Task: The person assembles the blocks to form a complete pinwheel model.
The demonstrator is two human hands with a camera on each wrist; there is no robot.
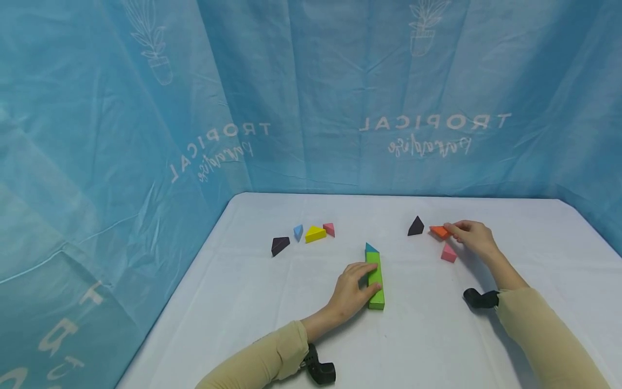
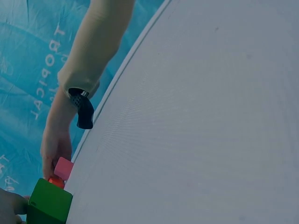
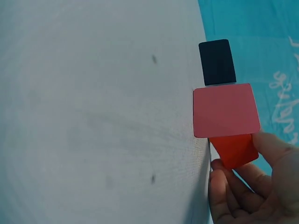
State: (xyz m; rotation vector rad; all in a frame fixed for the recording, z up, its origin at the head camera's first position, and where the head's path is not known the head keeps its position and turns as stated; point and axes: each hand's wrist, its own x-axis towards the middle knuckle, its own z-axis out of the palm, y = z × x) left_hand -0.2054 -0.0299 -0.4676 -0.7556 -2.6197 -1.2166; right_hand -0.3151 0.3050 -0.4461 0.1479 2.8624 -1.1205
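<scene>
A long green block [image 1: 375, 281] lies near the middle of the table, a small blue triangular block [image 1: 371, 248] at its far end. My left hand [image 1: 351, 292] rests at the green block's left side, thumb and fingers around it; the left wrist view shows the green block's end face [image 2: 49, 201] close up. Off to the right, my right hand [image 1: 472, 236] pinches an orange triangular block [image 1: 439, 232] between thumb and fingers. Just nearer than it sits a pink block [image 1: 448, 253], which partly covers the orange block [image 3: 234, 150] in the right wrist view.
A black triangular block [image 1: 416, 226] stands left of the orange one. At the far left are a black block [image 1: 280, 245], a light blue block [image 1: 298, 232], a yellow triangular block [image 1: 316, 234] and a pinkish-red block [image 1: 329, 229]. Blue curtains [image 1: 311, 108] hang behind the white table [image 1: 218, 324].
</scene>
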